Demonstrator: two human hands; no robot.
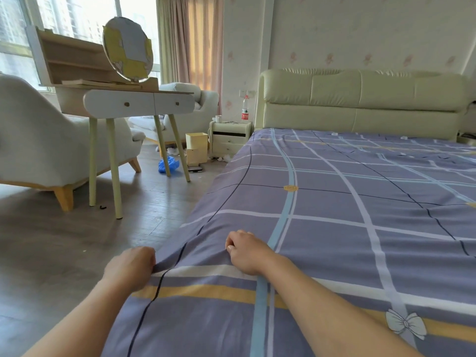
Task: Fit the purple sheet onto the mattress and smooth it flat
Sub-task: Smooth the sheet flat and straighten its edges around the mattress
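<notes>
A: Firstly, where does the purple sheet (pixel 334 202) lie?
B: Spread from the cream headboard (pixel 360 91) to the near end, covering the mattress entirely, checked pattern uppermost. A raised fold runs between the two hands at the side edge nearest the desk (pixel 139 101).
A: And each grip?
B: Left hand (pixel 130 266): fingers curled tight on the fold at that edge. Right hand (pixel 247 251): thumb and curled fingers pinching the same fold, on the top surface.
A: Surroundings?
B: The desk carries a round mirror (pixel 128 48); a nightstand (pixel 230 135) bearing a bottle (pixel 245 112) sits just beside the headboard.
</notes>
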